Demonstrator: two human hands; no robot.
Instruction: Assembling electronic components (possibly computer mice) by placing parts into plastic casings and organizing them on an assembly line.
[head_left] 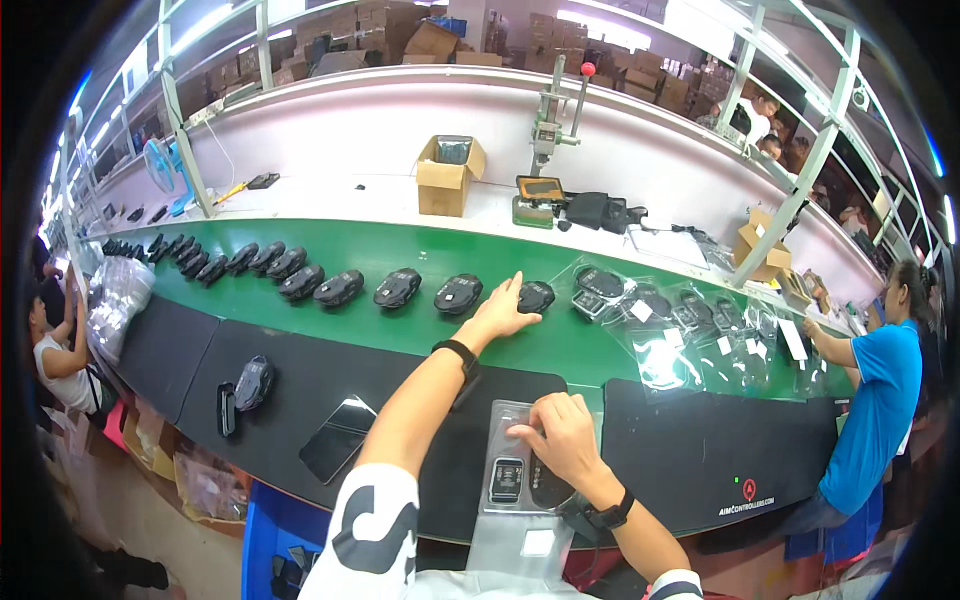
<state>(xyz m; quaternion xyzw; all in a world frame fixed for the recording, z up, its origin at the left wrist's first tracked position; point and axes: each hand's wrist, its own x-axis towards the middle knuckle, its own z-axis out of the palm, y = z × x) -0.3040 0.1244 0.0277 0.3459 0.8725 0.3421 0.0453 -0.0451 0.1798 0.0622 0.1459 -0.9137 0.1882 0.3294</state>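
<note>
My left hand (500,308) reaches across the green belt with fingers spread, at the left side of a black oval device (537,297); whether the fingertips touch it I cannot tell. My right hand (562,437) is curled over the upper part of a clear plastic blister pack (497,432) at the front edge, its thumb pointing left. In the pack are a small black rectangular unit (507,480) and a dark oval piece (548,486), partly hidden by my right hand and wrist.
Several black oval devices (398,288) line the belt leftward; filled clear packs (690,315) lie rightward. On the black mat are a phone (338,440) and another oval device (254,382). Behind stand a cardboard box (450,178) and a lever press (550,125). A person in blue (885,385) works at right.
</note>
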